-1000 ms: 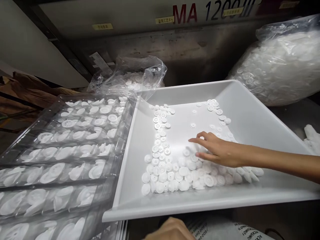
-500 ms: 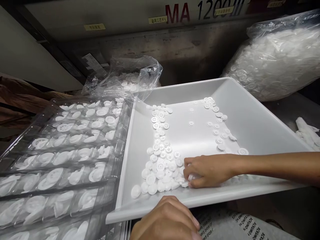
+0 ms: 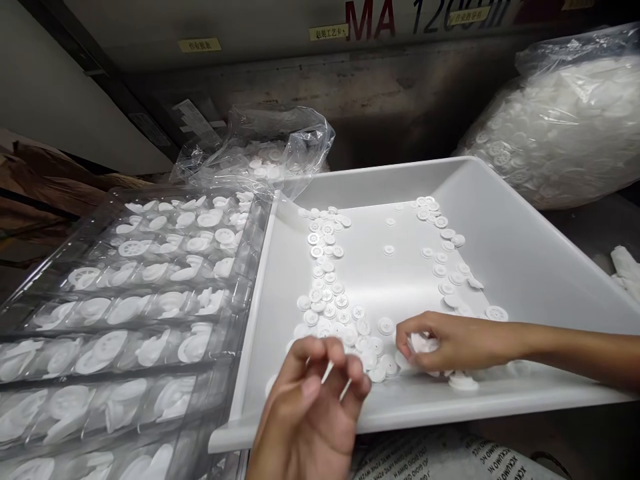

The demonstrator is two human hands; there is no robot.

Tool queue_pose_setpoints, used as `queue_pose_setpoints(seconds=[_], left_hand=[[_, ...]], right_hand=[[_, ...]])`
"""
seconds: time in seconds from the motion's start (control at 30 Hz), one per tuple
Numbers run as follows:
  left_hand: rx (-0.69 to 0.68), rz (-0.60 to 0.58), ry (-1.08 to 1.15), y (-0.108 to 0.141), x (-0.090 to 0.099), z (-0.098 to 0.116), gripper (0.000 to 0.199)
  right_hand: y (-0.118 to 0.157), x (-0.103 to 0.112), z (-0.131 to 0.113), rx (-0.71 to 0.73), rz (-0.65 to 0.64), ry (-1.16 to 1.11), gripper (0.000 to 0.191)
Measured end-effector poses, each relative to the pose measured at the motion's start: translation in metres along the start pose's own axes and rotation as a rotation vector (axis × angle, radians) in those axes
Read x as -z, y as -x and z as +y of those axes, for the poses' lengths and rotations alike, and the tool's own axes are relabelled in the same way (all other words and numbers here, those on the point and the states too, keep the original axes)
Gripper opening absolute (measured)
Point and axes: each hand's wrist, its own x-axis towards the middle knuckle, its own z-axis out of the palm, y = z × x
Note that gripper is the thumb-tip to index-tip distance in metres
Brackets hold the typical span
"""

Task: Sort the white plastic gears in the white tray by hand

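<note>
My right hand (image 3: 450, 343) is inside a white plastic tray (image 3: 530, 240), its fingers curled round one or more small white plastic wheels (image 3: 423, 343). Just left of it lies a heap of the same loose round wheels (image 3: 350, 330), thickest near the tray's front edge. My left hand (image 3: 317, 400) is raised over that front edge with its palm turned up. Its fingers are bent and apart, with nothing seen in them, and it hides part of the heap.
At the left are stacked clear blister trays (image 3: 250, 280) with white parts in their pockets. An open clear bag (image 3: 305, 143) of wheels stands behind. A large full bag (image 3: 570, 127) sits at the back right. Below the tray is a printed sack (image 3: 440, 457).
My left hand has lifted from the tray's front edge and turned palm up, fingers opening. My right hand has drawn right, away from the heap, with white wheels in its fingers.
</note>
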Motion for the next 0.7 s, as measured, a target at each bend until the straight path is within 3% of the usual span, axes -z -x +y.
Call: queue_pose_setpoints(seconds=[0.1,0.17,0.23,0.27,0.33,0.43,0.53,0.7], left_hand=[[0.143,0.290,0.200,-0.013,-0.029,-0.019,0.026],[0.237,0.339,0.283,-0.024,-0.046,-0.034,0.030],[0.319,0.292,0.355,-0.034,-0.059,-0.046,0.035],[0.342,0.264,0.390,-0.037,-0.064,-0.050,0.036],[0.317,0.227,0.442,-0.041,-0.069,-0.055,0.034],[0.236,0.269,0.440,-0.041,-0.068,-0.055,0.028],[0.210,0.244,0.443,-0.041,-0.064,-0.054,0.026],[0.243,0.093,0.504,-0.046,-0.063,-0.056,0.030]], right_hand=[[0.008,0.011,-0.017,0.091,0.242,0.004,0.019],[0.015,0.013,-0.036,0.205,0.453,0.055,0.020],[0.020,0.010,-0.053,0.352,0.556,0.150,0.018],[0.021,0.006,-0.059,0.424,0.548,0.215,0.017],[0.022,0.000,-0.063,0.554,0.518,0.399,0.022],[0.024,-0.002,-0.057,0.662,0.492,0.619,0.041],[0.028,0.004,-0.049,0.660,0.499,0.656,0.049],[0.032,0.002,-0.046,0.515,0.663,0.563,0.033]])
